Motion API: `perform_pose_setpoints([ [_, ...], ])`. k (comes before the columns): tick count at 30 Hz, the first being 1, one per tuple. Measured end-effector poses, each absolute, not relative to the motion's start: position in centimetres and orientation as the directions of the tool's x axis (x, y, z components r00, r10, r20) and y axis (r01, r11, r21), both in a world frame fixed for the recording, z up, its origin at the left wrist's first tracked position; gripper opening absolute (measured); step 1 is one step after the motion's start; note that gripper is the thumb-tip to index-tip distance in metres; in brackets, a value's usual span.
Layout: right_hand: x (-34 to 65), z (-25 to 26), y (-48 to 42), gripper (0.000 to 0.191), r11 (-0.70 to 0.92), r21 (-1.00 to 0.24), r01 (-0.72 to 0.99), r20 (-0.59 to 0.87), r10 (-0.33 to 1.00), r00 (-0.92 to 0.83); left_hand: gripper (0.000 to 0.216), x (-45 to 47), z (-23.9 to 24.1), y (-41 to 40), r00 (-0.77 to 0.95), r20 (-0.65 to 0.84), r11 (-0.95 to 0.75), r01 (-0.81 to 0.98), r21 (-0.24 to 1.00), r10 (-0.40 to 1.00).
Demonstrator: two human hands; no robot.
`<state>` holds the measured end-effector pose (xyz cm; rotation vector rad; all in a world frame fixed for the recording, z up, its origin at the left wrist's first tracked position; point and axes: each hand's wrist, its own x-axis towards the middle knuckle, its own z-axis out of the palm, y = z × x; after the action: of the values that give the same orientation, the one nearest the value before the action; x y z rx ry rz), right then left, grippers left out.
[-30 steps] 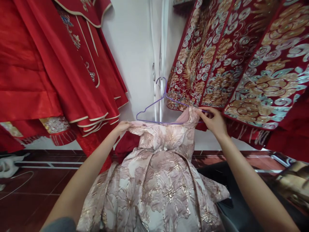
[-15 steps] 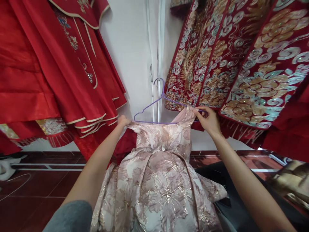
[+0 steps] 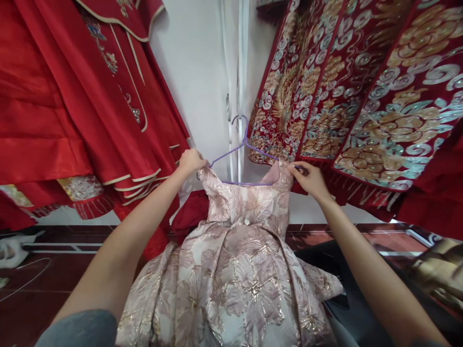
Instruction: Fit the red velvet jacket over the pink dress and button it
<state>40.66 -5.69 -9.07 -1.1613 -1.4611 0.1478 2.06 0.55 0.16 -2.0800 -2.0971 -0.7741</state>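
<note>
At the two ends of the purple hanger (image 3: 245, 139), our left hand (image 3: 193, 161) and right hand (image 3: 309, 181) each pinch a shoulder strap (image 3: 285, 180) of the pink floral brocade dress (image 3: 249, 270); the hanger's long axis runs crosswise, the dress between us.

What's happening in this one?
A person's two bare hands are at the shoulders of a pink floral dress on a purple hanger. The left hand grips one shoulder and the right hand pinches the other, each near an end of the hanger. The skirt spreads out toward the camera. Plain red garments hang to the left and a patterned red garment to the right.
</note>
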Motion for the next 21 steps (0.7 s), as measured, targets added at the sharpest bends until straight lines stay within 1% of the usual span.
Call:
perform_pose_setpoints([
  [2,40.5,-9.3,-5.5,0.034,0.487,-0.697,0.526,0.653,0.735,0.185,0.032,3.5,0.7,0.5,-0.071,0.363,-0.058,0.941,0.333,0.929],
  [3,40.4,-9.3,-5.5,0.034,0.488,-0.704,0.516,0.647,0.741,0.182,0.034,4.1,0.8,0.5,-0.072,0.325,-0.062,0.921,0.384,0.943],
  [7,40.0,-9.0,-6.1,0.028,0.498,-0.703,0.507,0.646,0.746,0.162,0.055,4.5,1.2,0.2,-0.043,0.136,-0.060,0.738,0.672,0.990],
  [9,40.0,-8.7,-6.5,0.025,0.505,-0.726,0.467,0.628,0.764,0.148,0.057,3.1,1.4,0.0,0.016,0.089,-0.078,0.654,0.753,0.996],
  [10,39.9,-8.6,-6.6,0.025,0.501,-0.763,0.408,0.597,0.788,0.149,0.054,2.2,1.4,0.0,0.046,0.084,-0.094,0.624,0.776,0.995],
  [11,39.8,-8.6,-6.8,0.026,0.480,-0.819,0.314,0.544,0.825,0.155,0.051,1.3,1.2,0.0,0.066,0.075,-0.099,0.593,0.799,0.995],
  [13,39.5,-8.9,-6.9,0.029,0.381,-0.924,0.038,0.382,0.910,0.162,0.049,-0.6,0.3,0.2,0.101,0.057,-0.099,0.482,0.870,0.993],
  [14,39.3,-9.3,-7.0,0.029,0.321,-0.940,-0.115,0.302,0.940,0.159,0.050,-1.3,-0.6,0.2,0.127,0.052,-0.099,0.402,0.910,0.991],
  [15,38.9,-9.8,-7.0,0.030,0.269,-0.929,-0.254,0.236,0.960,0.151,0.052,-1.8,-1.7,0.2,0.121,0.053,-0.087,0.291,0.953,0.991],
  [16,38.4,-10.4,-7.1,0.030,0.229,-0.903,-0.364,0.192,0.972,0.135,0.053,-2.1,-3.0,0.2,0.076,0.081,-0.093,0.166,0.982,0.994],
  [18,37.2,-11.9,-7.3,0.029,0.180,-0.857,-0.484,0.153,0.984,0.095,0.048,-1.9,-6.0,-0.1,-0.040,0.084,-0.085,-0.017,0.996,0.996],
  [19,36.6,-12.6,-7.4,0.029,0.171,-0.848,-0.501,0.146,0.985,0.088,0.044,-1.5,-7.4,-0.3,-0.029,0.059,-0.061,-0.094,0.994,0.998],
  [21,35.5,-13.8,-7.7,0.028,0.180,-0.858,-0.481,0.140,0.983,0.119,0.041,-0.2,-9.7,-0.8,0.010,0.004,-0.001,-0.214,0.977,1.000],
])
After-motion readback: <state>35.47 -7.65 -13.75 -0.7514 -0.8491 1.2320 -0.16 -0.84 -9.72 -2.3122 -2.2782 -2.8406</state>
